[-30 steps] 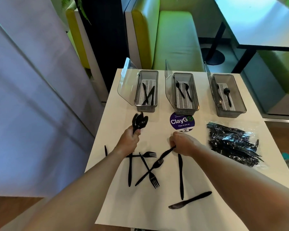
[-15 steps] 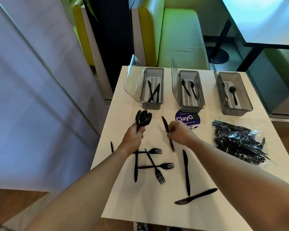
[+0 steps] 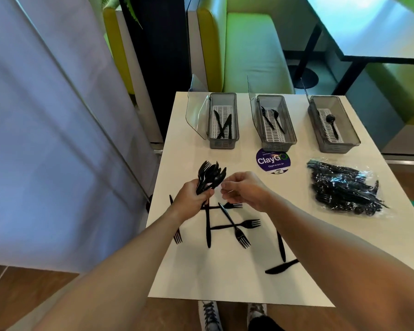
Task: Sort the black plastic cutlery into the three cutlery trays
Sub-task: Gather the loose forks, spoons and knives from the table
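Fanning upward, a bundle of black cutlery point(image 3: 211, 176) was gripped in the left hand point(image 3: 193, 199); the right hand point(image 3: 247, 190) was curled just beside it, its hold indiscernible.

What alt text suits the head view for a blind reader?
A person's left hand grips a bundle of black plastic cutlery over a white table, the right hand close beside it. Loose black forks and knives lie nearer the person; three grey rectangular trays holding a few pieces line the far edge; a clear plastic bag of cutlery lies at right.
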Available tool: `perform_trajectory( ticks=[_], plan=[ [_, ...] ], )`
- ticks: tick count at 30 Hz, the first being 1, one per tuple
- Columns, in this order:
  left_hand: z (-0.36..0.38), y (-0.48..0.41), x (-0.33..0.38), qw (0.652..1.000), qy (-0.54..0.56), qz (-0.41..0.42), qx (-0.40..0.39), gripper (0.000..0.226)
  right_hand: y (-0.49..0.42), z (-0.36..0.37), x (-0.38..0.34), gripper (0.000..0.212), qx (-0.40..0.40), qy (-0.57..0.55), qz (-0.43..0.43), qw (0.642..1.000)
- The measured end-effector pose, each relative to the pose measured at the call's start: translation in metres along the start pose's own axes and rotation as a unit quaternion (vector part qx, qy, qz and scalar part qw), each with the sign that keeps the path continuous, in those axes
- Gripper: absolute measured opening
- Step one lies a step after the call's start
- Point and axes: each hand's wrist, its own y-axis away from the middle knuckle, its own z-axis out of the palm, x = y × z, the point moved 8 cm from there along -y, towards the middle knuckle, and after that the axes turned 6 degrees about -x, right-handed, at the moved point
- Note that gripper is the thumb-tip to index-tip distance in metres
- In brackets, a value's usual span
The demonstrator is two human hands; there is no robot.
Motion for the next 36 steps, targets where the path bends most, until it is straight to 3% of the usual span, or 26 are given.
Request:
perform_trajectory(
  ticks=[2,4,6,8,17,24,33,36],
  plan=[
    [-0.005,0.006,-0.006,1.000,-0.013,-0.012,0.009,0.012,-0.001,-0.009,0.007,0.030,0.055,0.204,-0.004,0.977],
    [-0.007,0.011,-0.013,1.000,-0.023,-0.018,0.012,0.017,-0.001,-0.008,0.016,0.047,0.066,0.406,0.011,0.911],
    [-0.008,0.016,-0.018,1.000,-0.020,-0.021,0.011,0.019,0.003,-0.001,0.026,0.065,0.054,0.510,0.019,0.858],
    [-0.008,0.020,-0.021,1.000,-0.005,-0.024,0.012,0.019,0.006,0.005,0.033,0.072,0.047,0.557,0.015,0.829],
    [-0.012,0.034,-0.032,0.997,0.024,-0.055,0.050,0.017,0.001,0.006,0.032,0.032,0.010,0.660,-0.032,0.751],
    [0.004,0.040,-0.023,0.996,0.039,-0.068,0.036,0.011,0.001,-0.002,0.028,0.031,-0.004,0.710,-0.041,0.703],
    [0.002,0.014,0.026,0.999,-0.019,0.005,0.049,0.010,0.021,-0.036,-0.042,0.030,0.002,0.720,-0.044,0.693],
    [-0.002,0.003,0.056,0.996,-0.044,0.056,0.057,0.012,0.034,-0.035,-0.067,0.028,-0.037,0.688,-0.055,0.722]
  ],
)
